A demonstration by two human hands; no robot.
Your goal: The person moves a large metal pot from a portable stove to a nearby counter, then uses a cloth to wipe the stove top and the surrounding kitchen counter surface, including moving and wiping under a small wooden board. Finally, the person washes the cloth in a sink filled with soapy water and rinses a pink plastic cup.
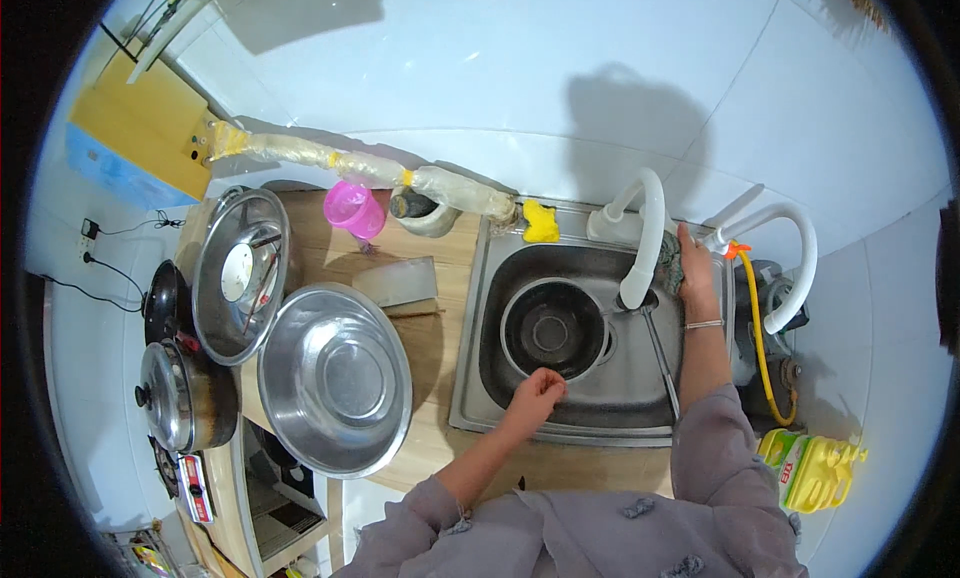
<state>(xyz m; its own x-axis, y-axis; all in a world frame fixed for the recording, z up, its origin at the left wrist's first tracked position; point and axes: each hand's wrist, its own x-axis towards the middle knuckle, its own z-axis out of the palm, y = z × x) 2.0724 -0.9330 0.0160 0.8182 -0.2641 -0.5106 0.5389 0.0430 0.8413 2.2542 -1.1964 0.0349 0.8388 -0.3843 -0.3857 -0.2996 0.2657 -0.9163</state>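
A round dark-lined bowl or pan (551, 330) rests in the stainless steel sink (465, 398), towards its left side. My left hand (541, 390) is at the near rim of that pan, fingers curled; whether it grips the rim is unclear. At the sink's back right, my right hand (694, 266) touches a grey-green scouring cloth or pad (669, 261), just right of the white curved faucet (645, 240). A long metal utensil (660, 360) leans in the sink below the faucet. On the back ledge lies a yellow sponge (541, 221).
Left of the sink are a large metal basin (337, 383), another basin (206, 278) holding dishes, a cleaver (397, 281), a pink cup (354, 210) and a lidded pot (169, 398). A second white spout (799, 233), yellow hose (759, 338) and yellow jug (817, 473) stand right.
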